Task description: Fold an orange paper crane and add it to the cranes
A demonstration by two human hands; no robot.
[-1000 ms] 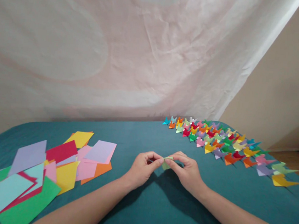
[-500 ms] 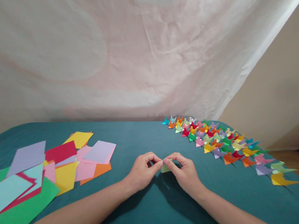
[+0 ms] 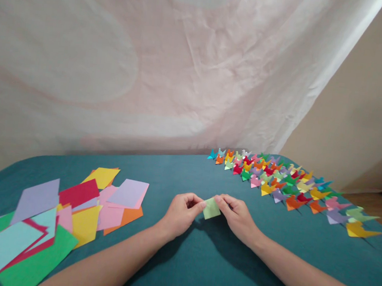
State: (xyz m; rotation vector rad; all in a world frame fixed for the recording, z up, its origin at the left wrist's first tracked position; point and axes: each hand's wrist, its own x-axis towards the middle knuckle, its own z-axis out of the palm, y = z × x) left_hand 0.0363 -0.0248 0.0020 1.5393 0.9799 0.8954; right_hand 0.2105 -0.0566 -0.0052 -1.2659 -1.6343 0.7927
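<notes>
A small light green piece of paper (image 3: 212, 209), roughly square, is held up between my two hands above the teal tablecloth (image 3: 177, 269). My left hand (image 3: 183, 213) pinches its left edge between thumb and fingers. On the opposite side, my right hand (image 3: 236, 215) grips the upper right corner the same way. Most of the paper's face shows between the thumbs; whether it has folds in it is too small to tell.
Coloured paper sheets (image 3: 86, 195) lie in an overlapping pile on the left. At the right stand rows of small folded paper birds (image 3: 269, 178) in many colours. Behind the table hangs a pale cloth (image 3: 158, 66), with a wall (image 3: 362, 102) to its right.
My hands have drawn slightly apart, and far more of the green paper now shows between them. The sheets and paper birds have stayed in place.
</notes>
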